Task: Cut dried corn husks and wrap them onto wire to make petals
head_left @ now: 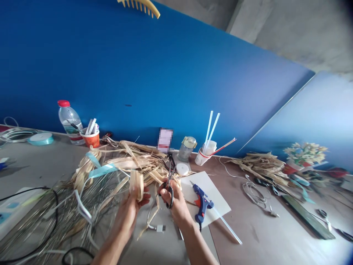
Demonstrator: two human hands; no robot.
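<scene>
In the head view, my left hand [135, 200] is closed on a folded strip of dried corn husk [136, 184], which stands up from the fingers. My right hand [174, 198] grips a pair of scissors [170, 189] by the dark handles, blades pointing away from me and slightly apart. A small gap separates the scissors from the held husk. Behind both hands lies a heap of loose husks [132, 162]. A light blue ribbon [102, 170] runs over the heap's left side. To the right, a blue glue gun [203, 204] rests on a white sheet [220, 206].
Thin metal wires [74, 206] and a power strip [13, 211] cover the left. Toward the back stand a water bottle [70, 121], an orange cup [91, 139], a glass jar [186, 149] and a cup with glue sticks [202, 157]. More husks [259, 167] lie right.
</scene>
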